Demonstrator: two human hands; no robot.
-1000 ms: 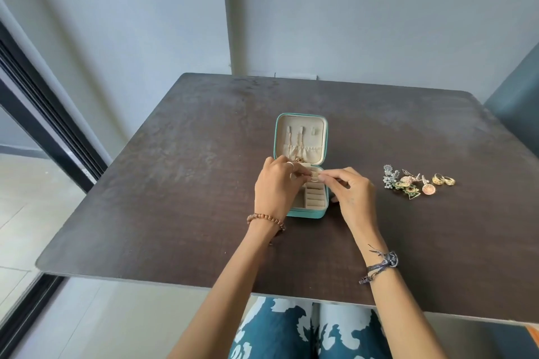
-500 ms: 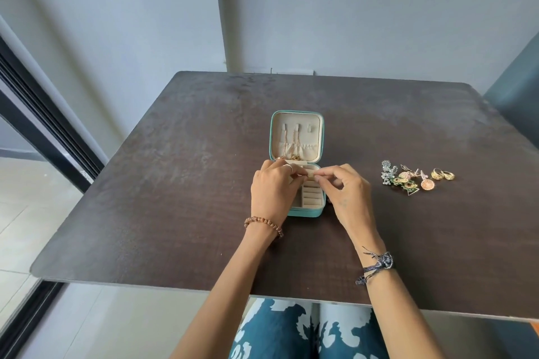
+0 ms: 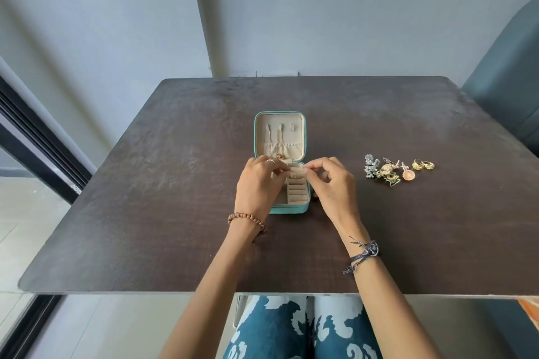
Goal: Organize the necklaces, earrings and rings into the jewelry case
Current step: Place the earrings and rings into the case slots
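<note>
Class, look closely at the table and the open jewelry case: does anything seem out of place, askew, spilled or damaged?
Nothing looks damaged or spilled. The jewelry case lies open and square on the table. The only things still out of place are the loose earrings and rings, clustered on the table to its right, not yet packed.

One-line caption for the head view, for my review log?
Both hands work over the open teal case; a gold necklace hangs in its lid, loose jewelry waits to the right.
</note>
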